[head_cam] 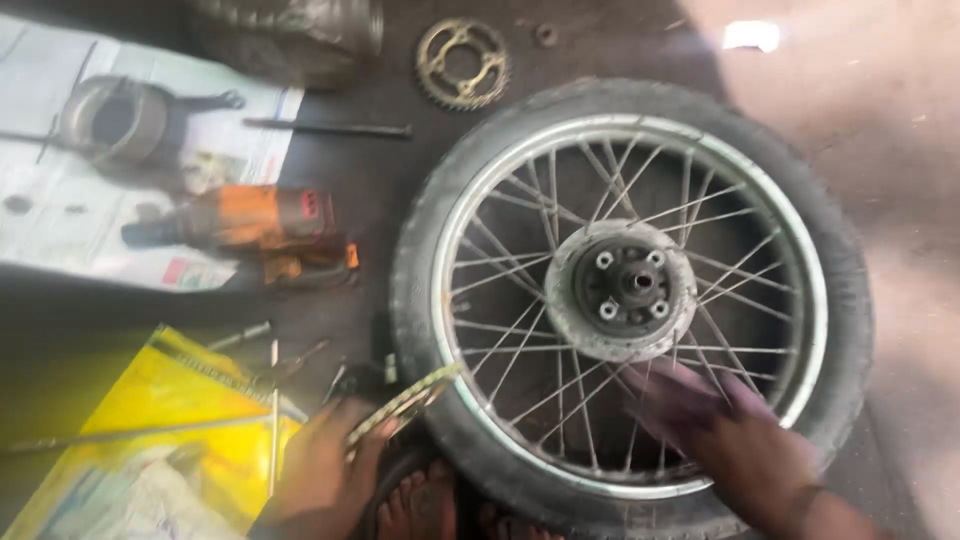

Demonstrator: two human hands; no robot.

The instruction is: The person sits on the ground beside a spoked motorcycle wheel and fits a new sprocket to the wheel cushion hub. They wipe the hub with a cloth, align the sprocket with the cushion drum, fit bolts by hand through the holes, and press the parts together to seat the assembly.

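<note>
- The floor (900,200) is dark, stained ground, brighter at the upper right.
- A spoked wheel with its tyre (630,300) lies flat on it, hub upward.
- A toothed sprocket (462,63) lies just beyond the wheel's upper left; a small nut-like piece (546,35) sits near it.
- A sheet of newspaper (60,210) is spread at the left, with a round metal part (115,118) on it.
- An orange power tool (250,225) lies across the paper's right edge.
- A thin dark rod (330,128) lies between paper and sprocket.
- A yellow package (190,400) lies at the lower left, slim metal tools (273,400) beside and over it.
</note>
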